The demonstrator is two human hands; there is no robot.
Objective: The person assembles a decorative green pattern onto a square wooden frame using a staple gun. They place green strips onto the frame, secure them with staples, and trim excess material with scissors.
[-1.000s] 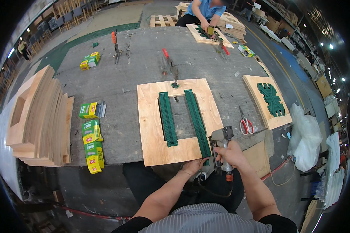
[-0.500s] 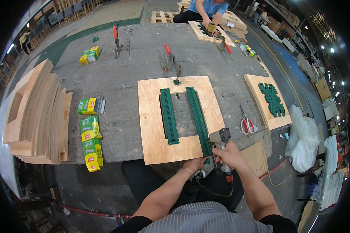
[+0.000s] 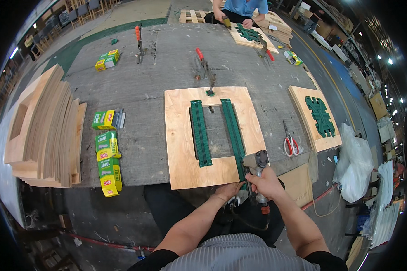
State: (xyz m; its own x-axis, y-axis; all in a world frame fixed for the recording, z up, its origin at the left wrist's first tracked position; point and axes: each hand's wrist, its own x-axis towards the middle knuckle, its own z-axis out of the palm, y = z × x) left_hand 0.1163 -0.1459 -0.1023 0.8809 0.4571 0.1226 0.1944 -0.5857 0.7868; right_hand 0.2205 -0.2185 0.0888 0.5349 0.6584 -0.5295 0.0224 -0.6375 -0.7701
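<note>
In front of me on the table lies a light wooden frame (image 3: 181,169) with a rectangular opening. Two green webbing straps run lengthwise over it: a left strap (image 3: 201,135) and a right strap (image 3: 233,131). My right hand (image 3: 265,183) is closed around the handle of a pneumatic staple gun (image 3: 256,162). The gun's front end is over the right strap at the frame's near edge. My left hand (image 3: 229,191) is closed at that strap's near end, just below the edge; its fingertips are partly hidden. A red-handled toggle clamp (image 3: 205,65) presses on the frame's far edge.
Stacked wooden frames (image 3: 47,135) stand at left, beside green-and-yellow staple boxes (image 3: 107,147). Red-handled scissors (image 3: 291,145) lie right of the frame, near a wooden frame with woven green webbing (image 3: 319,119). Across the table, a co-worker in blue (image 3: 244,7) handles another webbed frame (image 3: 248,37).
My view has shifted slightly. Both my hands and the staple gun stay at the strap's near end. The co-worker's hands have moved apart, one carrying a tool off the webbing to the left.
</note>
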